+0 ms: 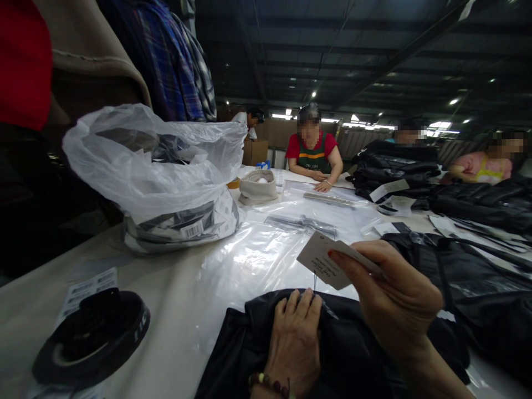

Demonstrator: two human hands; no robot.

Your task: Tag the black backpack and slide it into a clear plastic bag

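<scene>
My right hand pinches light-coloured hang tags with printed text between thumb and fingers, raised above the garment. A thin black string runs down from the tags toward the cloth. Beneath lies a black, slightly shiny garment, spread at the table's near edge. My left hand rests on it with fingers stretched forward and lying flat, close to the string's lower end. A beaded bracelet circles the left wrist.
Clear plastic bags cover the middle table. At left stand a stuffed translucent bag and a black tape roll; behind is a small cloth bin. Black garments pile up at right. A person leans on the far side.
</scene>
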